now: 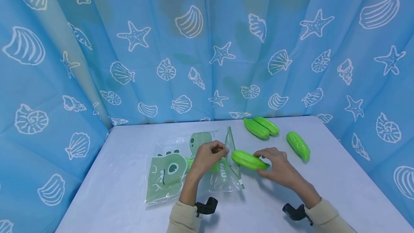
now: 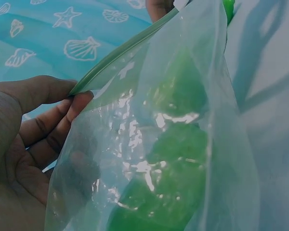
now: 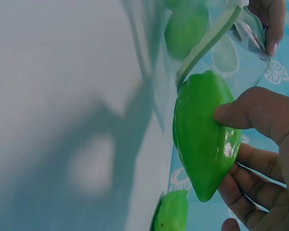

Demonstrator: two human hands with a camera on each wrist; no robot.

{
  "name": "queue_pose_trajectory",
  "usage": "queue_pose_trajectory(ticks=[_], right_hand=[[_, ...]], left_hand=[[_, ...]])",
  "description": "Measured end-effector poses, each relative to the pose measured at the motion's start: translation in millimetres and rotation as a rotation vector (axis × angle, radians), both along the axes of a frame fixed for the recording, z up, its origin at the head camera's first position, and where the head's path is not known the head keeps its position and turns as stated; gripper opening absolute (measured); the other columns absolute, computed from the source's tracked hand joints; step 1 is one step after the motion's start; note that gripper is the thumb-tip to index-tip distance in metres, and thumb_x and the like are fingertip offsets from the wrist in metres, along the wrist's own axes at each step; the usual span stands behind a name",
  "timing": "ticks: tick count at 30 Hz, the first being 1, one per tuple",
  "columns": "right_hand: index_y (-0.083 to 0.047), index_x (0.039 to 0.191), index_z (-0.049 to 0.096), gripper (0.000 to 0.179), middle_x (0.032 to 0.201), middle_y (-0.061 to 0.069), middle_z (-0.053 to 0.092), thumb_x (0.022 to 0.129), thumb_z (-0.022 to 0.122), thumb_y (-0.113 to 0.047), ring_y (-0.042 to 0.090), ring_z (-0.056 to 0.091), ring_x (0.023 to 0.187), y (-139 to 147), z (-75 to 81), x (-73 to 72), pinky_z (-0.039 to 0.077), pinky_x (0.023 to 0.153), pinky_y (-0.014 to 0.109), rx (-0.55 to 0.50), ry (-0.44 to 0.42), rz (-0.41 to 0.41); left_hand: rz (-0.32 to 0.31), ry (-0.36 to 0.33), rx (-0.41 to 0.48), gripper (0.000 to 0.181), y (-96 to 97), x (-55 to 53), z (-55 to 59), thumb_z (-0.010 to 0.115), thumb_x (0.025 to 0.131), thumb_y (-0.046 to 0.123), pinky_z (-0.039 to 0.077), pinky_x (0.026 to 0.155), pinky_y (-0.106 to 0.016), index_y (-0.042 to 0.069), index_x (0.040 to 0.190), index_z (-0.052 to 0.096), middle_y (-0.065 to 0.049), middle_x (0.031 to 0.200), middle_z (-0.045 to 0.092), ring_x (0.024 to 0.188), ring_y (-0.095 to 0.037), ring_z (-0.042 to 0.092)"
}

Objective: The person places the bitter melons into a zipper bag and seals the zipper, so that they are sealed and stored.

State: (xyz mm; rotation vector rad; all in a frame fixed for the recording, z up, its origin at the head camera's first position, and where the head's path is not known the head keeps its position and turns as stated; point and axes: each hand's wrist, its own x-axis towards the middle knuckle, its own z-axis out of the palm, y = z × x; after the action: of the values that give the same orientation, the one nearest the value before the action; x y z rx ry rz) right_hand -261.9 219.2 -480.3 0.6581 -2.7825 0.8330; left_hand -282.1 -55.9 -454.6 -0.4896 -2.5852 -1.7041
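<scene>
A clear zip bag (image 1: 166,179) with a green dinosaur print lies on the table, its zip mouth facing right. My left hand (image 1: 205,157) pinches the upper lip of the mouth between thumb and fingertip, lifting that edge. Green vegetables (image 2: 159,178) show through the plastic in the left wrist view. My right hand (image 1: 279,166) holds a glossy, ridged green vegetable (image 1: 247,159), thumb on one side and fingers on the other. Its blunt end is right at the zip edge (image 3: 209,45) in the right wrist view, while its tapered end points back toward the right hand.
Two more green vegetables (image 1: 260,128) lie side by side at the back of the table (image 1: 126,154). Another green vegetable (image 1: 298,146) sits to the right, beyond the right hand. A blue shell-print curtain (image 1: 207,64) surrounds the table's back and sides.
</scene>
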Motion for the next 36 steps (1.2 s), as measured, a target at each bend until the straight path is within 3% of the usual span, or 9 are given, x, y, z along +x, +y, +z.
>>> queue_pose_trajectory(ticks=[11, 23, 36], right_hand=[[-0.015, 0.121, 0.069, 0.044, 0.120, -0.001, 0.066, 0.079, 0.084, -0.017, 0.021, 0.055, 0.110, -19.1, 6.0, -7.2, 0.030, 0.082, 0.043, 0.022, 0.025, 0.057], [-0.014, 0.121, 0.069, 0.043, 0.117, -0.002, 0.065, 0.081, 0.083, -0.018, 0.020, 0.055, 0.106, -43.6, 13.1, -18.3, 0.029, 0.085, 0.047, -0.008, 0.031, 0.122], [-0.014, 0.121, 0.069, 0.041, 0.116, -0.002, 0.066, 0.082, 0.082, -0.015, 0.020, 0.055, 0.107, -58.3, 2.8, -18.2, 0.031, 0.084, 0.048, 0.009, -0.016, 0.134]], left_hand=[[0.007, 0.006, -0.005, 0.013, 0.0, -0.6, 2.6, 0.069, 0.096, 0.026, 0.050, 0.064, -0.028, 0.013, 0.095, 0.073, 0.006, 0.080, 0.068, 0.072, -0.011, 0.061], [0.000, 0.027, -0.006, 0.013, -4.6, -4.9, 5.6, 0.068, 0.096, 0.025, 0.051, 0.066, -0.029, 0.013, 0.096, 0.074, 0.006, 0.083, 0.069, 0.076, -0.012, 0.063], [-0.031, 0.014, 0.017, 0.015, -1.3, -0.7, -1.0, 0.068, 0.097, 0.026, 0.051, 0.065, -0.027, 0.012, 0.097, 0.073, 0.005, 0.082, 0.069, 0.075, -0.011, 0.063]])
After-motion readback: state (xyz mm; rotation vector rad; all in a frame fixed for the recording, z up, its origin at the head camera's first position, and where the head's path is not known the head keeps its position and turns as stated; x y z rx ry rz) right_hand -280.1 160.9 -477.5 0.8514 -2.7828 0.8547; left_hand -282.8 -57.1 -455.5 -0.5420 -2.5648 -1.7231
